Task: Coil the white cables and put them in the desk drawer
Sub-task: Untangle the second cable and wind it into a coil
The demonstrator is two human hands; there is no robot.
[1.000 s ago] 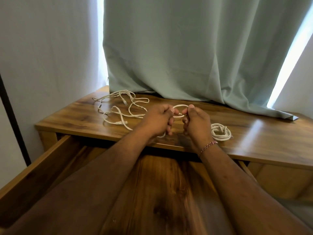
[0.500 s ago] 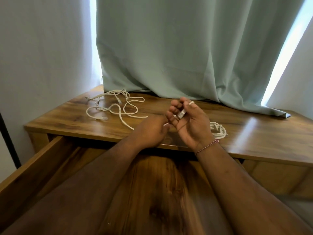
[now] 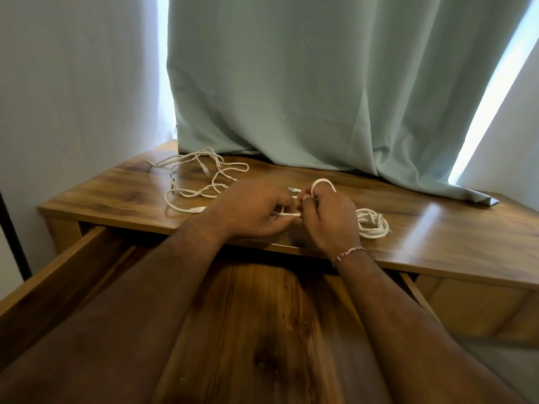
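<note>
Above desk (image 3: 437,228) front edge, cable (image 3: 322,182) looped over right hand (image 3: 329,220), fingers curled round it to fix coil size. Free end pinched by left hand (image 3: 250,211) for feeding. Finished coil (image 3: 373,225) parked beside (tangle (image 3: 201,182) waiting), drawer (image 3: 262,330) open below.

The bench (image 3: 437,228) is showing a glossy, smooth wood-grain top, catching window glare toward 3 o'clock. The drawer (image 3: 262,316) is showing the same brown wood, duller. The cables (image 3: 201,182) are looking like smooth matt white plastic. The curtain (image 3: 320,83) is hanging as soft matt cloth.
</note>
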